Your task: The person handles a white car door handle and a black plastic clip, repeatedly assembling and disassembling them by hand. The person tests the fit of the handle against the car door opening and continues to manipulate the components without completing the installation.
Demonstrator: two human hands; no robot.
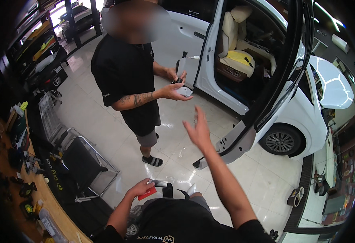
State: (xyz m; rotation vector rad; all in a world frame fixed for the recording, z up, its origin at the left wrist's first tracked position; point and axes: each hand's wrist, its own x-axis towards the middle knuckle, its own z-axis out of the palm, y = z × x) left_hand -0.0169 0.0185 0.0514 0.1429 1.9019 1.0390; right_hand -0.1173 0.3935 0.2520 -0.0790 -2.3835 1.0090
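Observation:
My left hand is closed at my waist, with a red flat card held in its fingers. A grey-and-black piece lies right beside those fingers; I cannot tell whether it is held too. My right hand reaches forward, fingers apart, with nothing in it. Just beyond it are a co-worker's hands, holding a small black object and a pale flat piece. My right hand does not touch them.
A white car stands at the right, its front door swung open near my right arm. The co-worker stands ahead. At left are a black folding chair and a wooden workbench with tools. A tape roll lies at right.

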